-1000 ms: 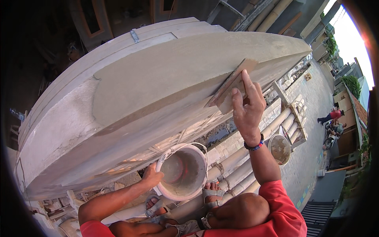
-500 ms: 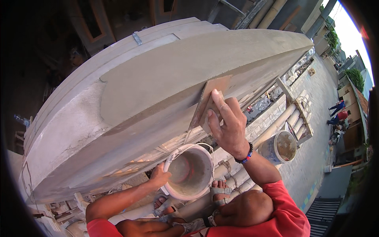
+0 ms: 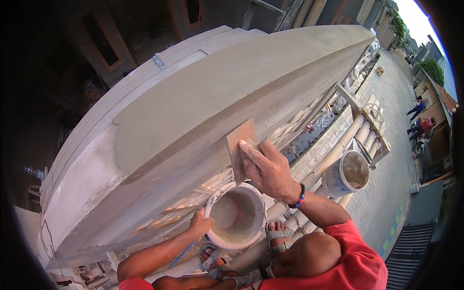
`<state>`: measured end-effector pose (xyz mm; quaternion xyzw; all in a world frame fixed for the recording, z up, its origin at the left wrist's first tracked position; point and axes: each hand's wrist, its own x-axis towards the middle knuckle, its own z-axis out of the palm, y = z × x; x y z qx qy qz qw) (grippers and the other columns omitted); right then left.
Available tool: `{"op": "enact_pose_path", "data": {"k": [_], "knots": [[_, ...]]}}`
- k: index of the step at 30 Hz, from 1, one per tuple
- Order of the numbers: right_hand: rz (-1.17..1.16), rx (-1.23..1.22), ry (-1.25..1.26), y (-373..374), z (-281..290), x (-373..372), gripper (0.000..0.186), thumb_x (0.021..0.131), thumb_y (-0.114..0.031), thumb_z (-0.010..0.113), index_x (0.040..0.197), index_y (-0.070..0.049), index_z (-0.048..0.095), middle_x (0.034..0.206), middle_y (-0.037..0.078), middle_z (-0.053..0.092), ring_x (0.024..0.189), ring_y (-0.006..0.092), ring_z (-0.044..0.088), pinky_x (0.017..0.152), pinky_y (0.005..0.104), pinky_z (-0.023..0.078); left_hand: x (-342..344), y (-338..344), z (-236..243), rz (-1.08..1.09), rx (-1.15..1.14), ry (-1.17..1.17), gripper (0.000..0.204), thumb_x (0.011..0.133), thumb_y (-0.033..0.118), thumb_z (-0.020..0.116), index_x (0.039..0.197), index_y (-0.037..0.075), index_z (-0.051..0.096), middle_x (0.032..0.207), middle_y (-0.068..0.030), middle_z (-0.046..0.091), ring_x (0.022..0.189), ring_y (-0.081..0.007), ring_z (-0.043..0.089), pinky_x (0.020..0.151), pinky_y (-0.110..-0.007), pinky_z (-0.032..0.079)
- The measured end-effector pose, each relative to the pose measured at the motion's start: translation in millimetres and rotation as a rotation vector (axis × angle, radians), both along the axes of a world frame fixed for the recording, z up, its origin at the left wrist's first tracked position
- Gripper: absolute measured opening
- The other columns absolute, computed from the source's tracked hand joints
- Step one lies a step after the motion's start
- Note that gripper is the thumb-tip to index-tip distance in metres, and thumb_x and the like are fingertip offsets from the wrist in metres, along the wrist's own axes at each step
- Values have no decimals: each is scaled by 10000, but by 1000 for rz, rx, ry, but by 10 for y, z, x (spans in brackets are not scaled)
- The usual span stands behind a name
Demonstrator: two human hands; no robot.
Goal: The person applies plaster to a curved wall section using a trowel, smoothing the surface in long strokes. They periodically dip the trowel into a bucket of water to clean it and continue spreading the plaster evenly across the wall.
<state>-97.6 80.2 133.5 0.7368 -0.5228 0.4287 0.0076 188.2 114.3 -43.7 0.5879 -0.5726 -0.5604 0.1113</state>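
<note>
My right hand (image 3: pixel 270 169), with a beaded bracelet at the wrist, grips a flat rectangular brown plastering float (image 3: pixel 242 140). Its lower corner is near the far rim of a pale bucket (image 3: pixel 258 235), beside the side face of the plastered ledge. My left hand (image 3: pixel 199 223) is closed on the bucket's left rim, and some of its fingers are hidden. Grey residue coats the bucket's inside. Smooth grey plaster (image 3: pixel 183 96) covers much of the curved concrete ledge (image 3: pixel 82 186), whose near left end is paler and rougher.
Below me are bamboo poles (image 3: pixel 333 150) on which my sandalled feet rest. A second bucket (image 3: pixel 333 181) holding grey-brown mix stands on the right by a wooden frame (image 3: pixel 382 157). Beyond lies a paved lane (image 3: pixel 386 106) with people (image 3: pixel 421 126) at far right.
My right hand has brought the float down and left, from the ledge's lower edge to close above the bucket. My left hand keeps hold of the bucket rim. The whole view has shifted slightly.
</note>
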Motion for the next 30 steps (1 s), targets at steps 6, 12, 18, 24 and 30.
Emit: {"op": "enact_pose_path", "data": {"k": [6, 12, 18, 24, 30], "knots": [[-134, -52, 92, 148, 1188, -870, 432, 809, 55, 559, 1223, -32, 647, 833, 102, 546, 687, 218, 546, 649, 337, 455, -165, -39, 568, 17, 85, -50, 507, 728, -5, 577, 1233, -51, 552, 1049, -179, 659, 962, -242, 638, 832, -357, 505], [269, 197, 632, -478, 2079, -963, 269, 891, -53, 582, 1129, -22, 705, 848, 135, 652, 725, 245, 635, 695, 343, 518, 7, 3, 108, 43, 71, 23, 505, 725, 0, 578, 1228, -50, 559, 1032, -187, 663, 938, -251, 649, 819, -363, 511], [366, 188, 935, -802, 2130, -524, 207, 915, -86, 633, 1097, -61, 729, 1009, 123, 725, 885, 242, 700, 869, 314, 557, -137, -33, 481, 44, 129, -31, 484, 727, 33, 594, 1202, -52, 567, 987, -179, 662, 893, -240, 641, 790, -361, 511], [229, 216, 997, -1001, 2140, -989, 220, 891, -100, 687, 1105, -88, 740, 979, 124, 718, 868, 226, 677, 818, 334, 546, -52, -20, 329, 37, 96, -27, 473, 738, 56, 593, 1197, -57, 568, 973, -177, 661, 888, -241, 638, 799, -363, 509], [-141, 368, 926, -1011, 2369, -2616, 330, 944, -56, 598, 1240, -181, 674, 1166, 147, 666, 1003, 248, 650, 919, 337, 535, -78, 17, 129, 38, 25, -21, 460, 738, 76, 577, 1179, -56, 580, 977, -201, 670, 890, -267, 657, 808, -386, 515]]}}
